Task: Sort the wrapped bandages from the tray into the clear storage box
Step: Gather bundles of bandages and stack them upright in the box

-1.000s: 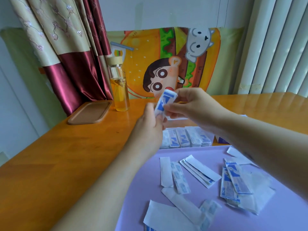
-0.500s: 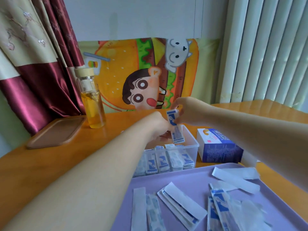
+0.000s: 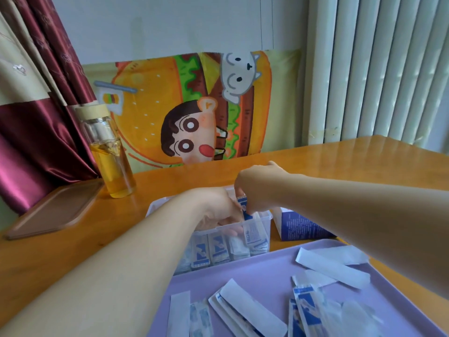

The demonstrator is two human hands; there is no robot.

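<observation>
A clear storage box (image 3: 266,218) stands on the wooden table just beyond the purple tray (image 3: 262,276). Several blue-and-white wrapped bandages stand upright in a row (image 3: 216,251) inside the box. My right hand (image 3: 255,183) pinches one wrapped bandage (image 3: 245,211) from above, its lower end down inside the box at the right end of the row. My left hand (image 3: 213,207) reaches into the box, its fingers against the row beside that bandage. More wrapped bandages (image 3: 245,307) lie loose on the tray.
A blue bandage carton (image 3: 301,226) lies right of the box, partly hidden by my right forearm. A glass bottle of yellow liquid (image 3: 109,154) and a brown lid (image 3: 51,210) sit at the left. A cartoon cushion (image 3: 194,110) leans against the wall behind.
Both hands have gone down from above the table into the box. The bandage in my right hand has dropped with them into the row. The camera has tilted and moved closer.
</observation>
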